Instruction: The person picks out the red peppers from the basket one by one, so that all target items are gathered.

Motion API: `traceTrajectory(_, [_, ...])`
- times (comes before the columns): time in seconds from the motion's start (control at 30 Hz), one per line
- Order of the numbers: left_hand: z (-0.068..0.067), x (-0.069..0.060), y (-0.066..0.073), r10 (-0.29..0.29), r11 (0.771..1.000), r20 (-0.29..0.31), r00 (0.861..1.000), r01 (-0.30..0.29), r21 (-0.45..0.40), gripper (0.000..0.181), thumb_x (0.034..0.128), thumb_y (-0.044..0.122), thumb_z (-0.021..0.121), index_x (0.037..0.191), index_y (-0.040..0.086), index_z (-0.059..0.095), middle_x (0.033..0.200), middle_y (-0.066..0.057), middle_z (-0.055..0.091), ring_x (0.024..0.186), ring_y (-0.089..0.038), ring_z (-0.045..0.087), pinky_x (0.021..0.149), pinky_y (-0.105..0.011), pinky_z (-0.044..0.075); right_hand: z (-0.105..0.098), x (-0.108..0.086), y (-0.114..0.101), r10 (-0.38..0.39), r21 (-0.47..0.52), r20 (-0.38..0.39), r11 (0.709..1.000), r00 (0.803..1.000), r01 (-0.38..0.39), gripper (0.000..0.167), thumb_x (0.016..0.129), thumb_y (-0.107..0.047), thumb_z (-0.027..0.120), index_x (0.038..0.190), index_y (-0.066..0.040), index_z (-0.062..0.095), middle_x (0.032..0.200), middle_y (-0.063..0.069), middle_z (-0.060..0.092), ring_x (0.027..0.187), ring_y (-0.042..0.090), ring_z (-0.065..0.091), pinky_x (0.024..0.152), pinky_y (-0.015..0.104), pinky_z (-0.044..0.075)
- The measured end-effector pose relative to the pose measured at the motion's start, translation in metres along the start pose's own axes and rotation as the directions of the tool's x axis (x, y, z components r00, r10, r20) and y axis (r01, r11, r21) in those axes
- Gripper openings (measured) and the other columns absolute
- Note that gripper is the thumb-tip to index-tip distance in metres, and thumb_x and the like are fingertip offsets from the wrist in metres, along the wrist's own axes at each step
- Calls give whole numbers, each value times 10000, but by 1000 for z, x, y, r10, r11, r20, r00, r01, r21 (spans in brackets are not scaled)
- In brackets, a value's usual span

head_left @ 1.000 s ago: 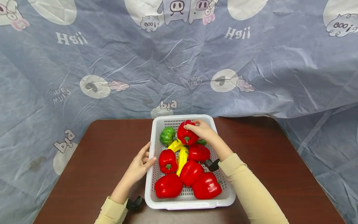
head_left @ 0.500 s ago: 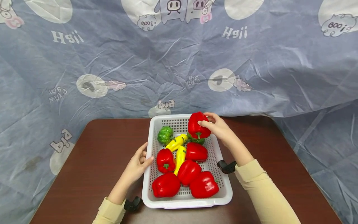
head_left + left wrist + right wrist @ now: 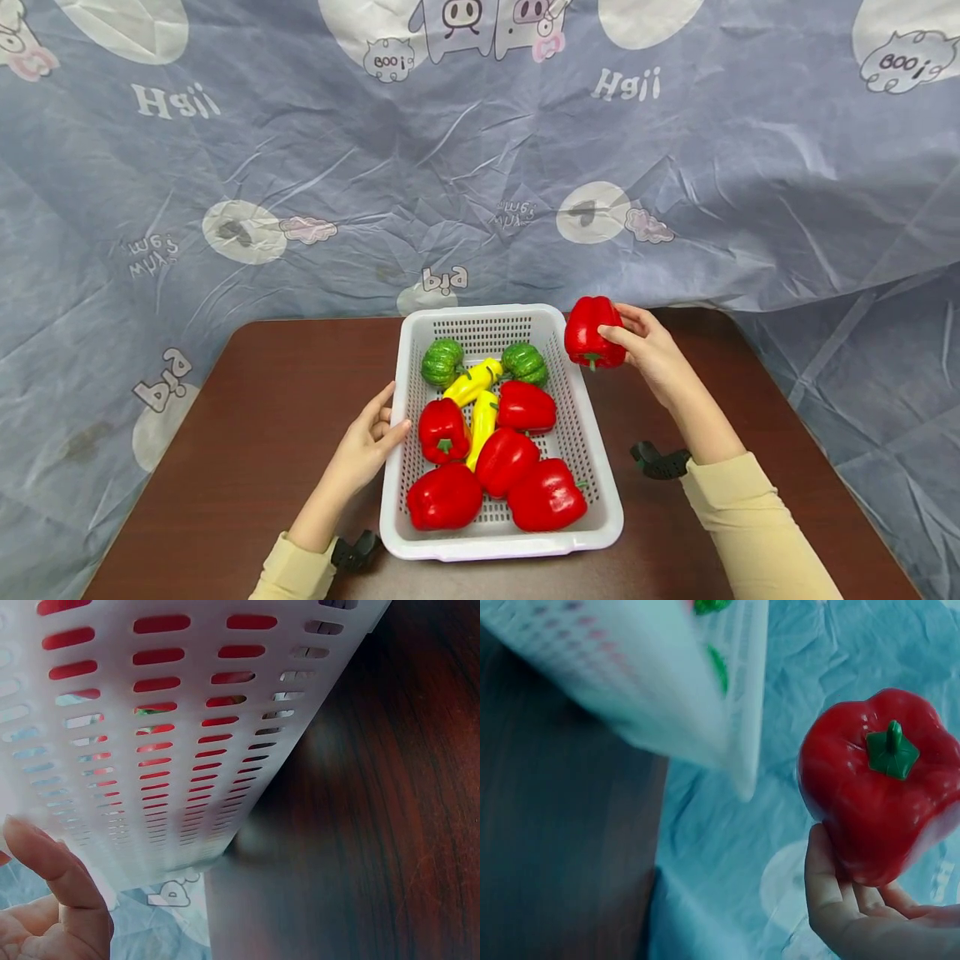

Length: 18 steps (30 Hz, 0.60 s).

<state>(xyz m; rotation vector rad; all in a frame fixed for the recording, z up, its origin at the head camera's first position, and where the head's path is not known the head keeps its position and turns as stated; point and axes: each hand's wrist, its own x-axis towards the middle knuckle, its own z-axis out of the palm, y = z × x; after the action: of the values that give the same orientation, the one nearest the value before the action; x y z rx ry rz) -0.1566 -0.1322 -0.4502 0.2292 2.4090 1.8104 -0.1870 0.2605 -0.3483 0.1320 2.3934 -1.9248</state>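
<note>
In the head view my right hand [image 3: 654,354] holds a red bell pepper [image 3: 591,329] in the air, just outside the right rim of a white perforated basket [image 3: 495,548]. Thumb and fingers grip the pepper's side; the right wrist view shows its green stem [image 3: 892,750]. My left hand [image 3: 363,446] holds the basket's left rim, thumb at the top edge and fingers along the outside. Inside lie several more red bell peppers [image 3: 507,462], two striped green pumpkins [image 3: 525,364] and two long yellow vegetables [image 3: 472,382]. From the left wrist, red shows through the basket's slots.
The basket stands on a dark brown wooden table [image 3: 300,400], near its middle. A grey-blue printed cloth [image 3: 450,183] hangs behind the far table edge. Black straps [image 3: 660,461] are on both wrists.
My right hand has lifted the red bell pepper from the back of the basket and carried it right, past the rim. The right green pumpkin is now uncovered. My left hand stays at the rim.
</note>
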Motion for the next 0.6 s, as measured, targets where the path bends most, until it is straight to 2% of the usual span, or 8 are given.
traceTrajectory(0.2, [1, -1, 1, 5, 1000, -22, 1000, -5, 4, 702, 919, 46, 668, 1526, 27, 317, 1078, -209, 597, 815, -217, 686, 733, -330, 601, -19, -1, 21, 44, -25, -50, 999, 998, -45, 768, 985, -330, 537, 1556, -11, 133, 1504, 196, 285, 1144, 148, 420, 821, 128, 478])
traceTrajectory(0.43, [4, -3, 1, -11, 1000, -46, 999, 11, 1, 688, 922, 58, 669, 1521, 24, 332, 1059, -186, 601, 760, -134, 667, 701, -284, 593, -32, 5, 51, 91, -72, -81, 993, 993, -97, 809, 986, -382, 538, 1564, -14, 107, 1529, 209, 285, 1122, 130, 427, 827, 146, 442])
traceTrajectory(0.53, [4, -4, 3, -17, 1000, -52, 999, 18, 9, 687, 924, 73, 672, 1521, 30, 336, 1073, -184, 606, 733, -103, 648, 687, -239, 575, -33, 11, 64, 123, -91, -87, 987, 989, -130, 817, 986, -394, 534, 1556, 12, 113, 1536, 239, 284, 1151, 174, 455, 840, 156, 440])
traceTrajectory(0.6, [4, -4, 5, -19, 1000, -55, 998, 20, 14, 685, 924, 77, 674, 1520, 31, 340, 1077, -188, 607, 713, -91, 633, 676, -219, 563, -33, 14, 72, 144, -111, -99, 982, 985, -155, 823, 982, -405, 534, 1552, 24, 123, 1538, 255, 282, 1213, 246, 450, 904, 210, 447])
